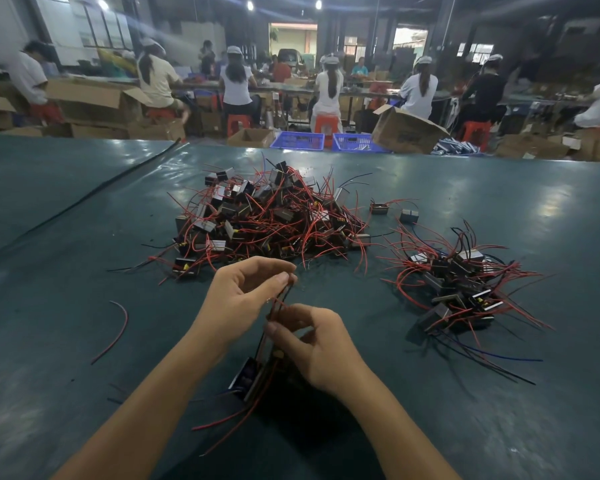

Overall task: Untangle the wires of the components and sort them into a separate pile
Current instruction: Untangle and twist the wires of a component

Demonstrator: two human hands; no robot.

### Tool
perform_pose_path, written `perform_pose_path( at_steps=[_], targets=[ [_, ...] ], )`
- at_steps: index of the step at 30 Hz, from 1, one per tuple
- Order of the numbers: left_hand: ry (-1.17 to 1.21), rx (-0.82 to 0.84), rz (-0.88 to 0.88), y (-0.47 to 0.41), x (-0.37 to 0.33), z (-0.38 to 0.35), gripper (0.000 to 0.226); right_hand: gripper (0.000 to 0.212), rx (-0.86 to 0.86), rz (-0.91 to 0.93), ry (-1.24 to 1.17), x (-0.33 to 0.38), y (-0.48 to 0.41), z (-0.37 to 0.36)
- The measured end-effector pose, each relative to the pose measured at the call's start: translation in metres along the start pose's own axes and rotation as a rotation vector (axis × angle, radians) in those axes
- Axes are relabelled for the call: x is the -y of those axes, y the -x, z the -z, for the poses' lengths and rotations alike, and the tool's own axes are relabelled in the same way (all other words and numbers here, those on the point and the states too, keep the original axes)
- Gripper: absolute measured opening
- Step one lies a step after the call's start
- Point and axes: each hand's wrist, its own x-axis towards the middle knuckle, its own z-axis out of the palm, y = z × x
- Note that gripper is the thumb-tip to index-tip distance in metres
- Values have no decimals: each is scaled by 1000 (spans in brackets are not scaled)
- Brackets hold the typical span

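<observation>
A big tangled heap of small black box components with red and black wires (pixel 267 216) lies in the middle of the green table (pixel 66 237). A smaller pile of the same components (pixel 461 292) sits to the right. Near the front, one component (pixel 248 377) hangs low between my hands, its red and black wires (pixel 280 301) running upward. My left hand (pixel 246 296) pinches the upper ends of those wires. Just below, my right hand (pixel 312 344) pinches the same wires lower down.
A loose red wire (pixel 116 329) lies on the table to the left. Two single components (pixel 380 208) (pixel 409 215) sit between the piles. Beyond the far edge are cardboard boxes (pixel 404 131), blue crates (pixel 298 140) and seated people at benches.
</observation>
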Motion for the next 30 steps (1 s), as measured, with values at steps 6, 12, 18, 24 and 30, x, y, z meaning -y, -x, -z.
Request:
perform_pose_path(
  at_steps=[6,12,18,24,30],
  targets=[
    [-226,-26,-244,5,1,-8,21,15,-180,-52,13,-8,-8,9],
    [-520,-54,-561,8,10,-13,26,13,-316,-84,4,-13,-12,25],
    [-520,-5,-559,8,14,-11,23,12,-751,-120,-123,-25,-16,61],
    [-543,33,-465,8,20,-10,18,11,-1152,-92,-151,-29,-14,85],
    [-596,33,-436,5,31,-6,16,62,-1288,123,-41,-11,-13,65]
  ],
)
